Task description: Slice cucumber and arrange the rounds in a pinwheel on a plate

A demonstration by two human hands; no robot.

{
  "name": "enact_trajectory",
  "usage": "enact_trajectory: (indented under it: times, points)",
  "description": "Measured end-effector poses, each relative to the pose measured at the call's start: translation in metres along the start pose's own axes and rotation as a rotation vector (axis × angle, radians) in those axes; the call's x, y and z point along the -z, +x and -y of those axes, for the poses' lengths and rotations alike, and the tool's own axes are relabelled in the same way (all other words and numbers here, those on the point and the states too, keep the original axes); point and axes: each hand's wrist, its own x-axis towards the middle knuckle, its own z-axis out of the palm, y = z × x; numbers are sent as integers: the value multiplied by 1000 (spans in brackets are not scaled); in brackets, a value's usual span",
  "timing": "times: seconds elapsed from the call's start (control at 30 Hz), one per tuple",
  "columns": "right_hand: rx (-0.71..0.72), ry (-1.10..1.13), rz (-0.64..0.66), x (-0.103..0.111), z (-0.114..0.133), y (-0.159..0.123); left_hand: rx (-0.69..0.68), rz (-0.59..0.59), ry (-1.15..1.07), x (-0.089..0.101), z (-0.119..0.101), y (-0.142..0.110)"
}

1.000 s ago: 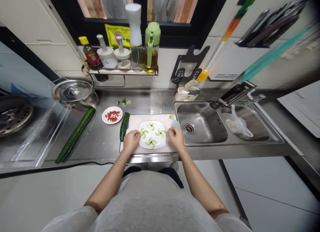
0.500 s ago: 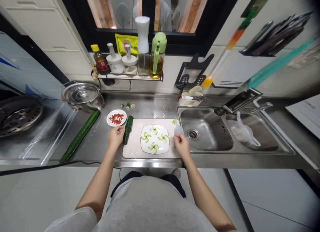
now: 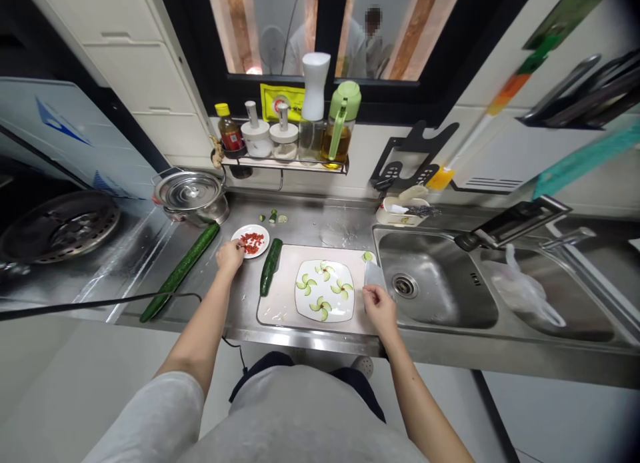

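My left hand (image 3: 230, 256) reaches to the near-left rim of a small white plate (image 3: 236, 234) of chopped red pieces (image 3: 253, 243). Its fingertips are pinched together; what they hold is too small to make out. My right hand (image 3: 381, 308) is curled at the right edge of the pale cutting board (image 3: 280, 310), fingers closed, beside a shiny flat blade (image 3: 373, 274). Any handle is hidden under that hand. On the board lies a squarish white plate (image 3: 326, 290) with several fans of cucumber slices (image 3: 321, 308). A short cucumber piece (image 3: 271, 266) rests along the board's left edge.
A long whole cucumber (image 3: 180, 271) lies left, near a lidded steel pot (image 3: 193, 196). Cucumber ends (image 3: 273, 216) sit behind the small plate. A double sink (image 3: 435, 270) is at right, with a plastic bag (image 3: 523, 286). A black cable (image 3: 100, 304) crosses the counter's left front.
My left hand has moved left from beside the short cucumber to the small plate's rim. The right hand stays by the blade. The whole view has shifted slightly.
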Motion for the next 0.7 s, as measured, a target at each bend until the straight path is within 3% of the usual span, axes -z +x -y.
enact_trajectory:
  times: [0.23,0.7]
  points:
    - [-18,-17,28,1,3,-1,-179,85,116,-6,-9,20]
    - [7,-37,47,0,6,-1,-178,95,91,-4,-7,19]
